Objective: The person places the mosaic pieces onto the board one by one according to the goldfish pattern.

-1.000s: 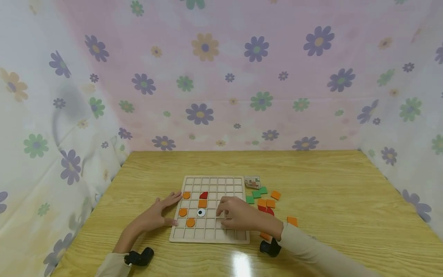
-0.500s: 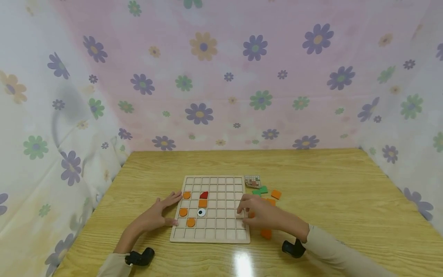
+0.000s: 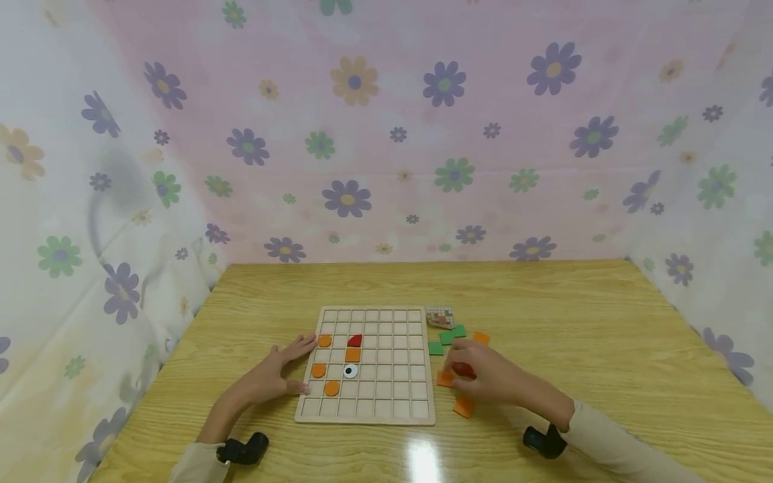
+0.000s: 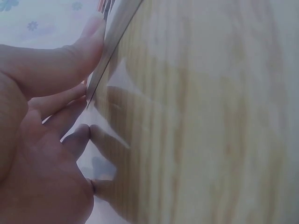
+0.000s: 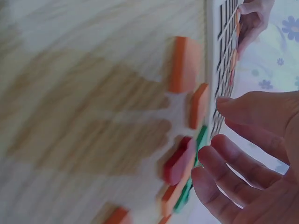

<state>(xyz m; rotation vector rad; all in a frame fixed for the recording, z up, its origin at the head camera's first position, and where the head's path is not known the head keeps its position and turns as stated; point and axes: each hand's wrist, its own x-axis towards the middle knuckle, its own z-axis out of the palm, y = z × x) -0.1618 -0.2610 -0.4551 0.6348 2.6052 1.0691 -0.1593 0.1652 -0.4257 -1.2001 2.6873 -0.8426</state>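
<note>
A square wooden grid board (image 3: 365, 421) lies on the table. On it are several orange discs (image 3: 332, 388), a red quarter-round piece (image 3: 355, 341), an orange square (image 3: 353, 355) and a white eye disc (image 3: 350, 371). My left hand (image 3: 262, 378) rests at the board's left edge, thumb and fingers spread along the rim. Right of the board, my right hand (image 3: 492, 377) hovers over loose pieces, with nothing between its thumb and fingers in the right wrist view. Beneath it lie a red piece (image 5: 179, 161) and orange squares (image 5: 182, 65); the hand partly hides this group in the head view.
Green squares (image 3: 436, 348) lie beside the board's right edge. Just behind them is a small patterned card (image 3: 440, 316). An orange square (image 3: 464, 406) sits nearer the front. Flowered cloth (image 3: 386, 134) stands behind and at both sides of the wooden table (image 3: 574, 302).
My right hand has moved right, from above the board's grid to the loose pieces beside it. The left hand stays at the board's left edge; the pieces on the grid look unchanged.
</note>
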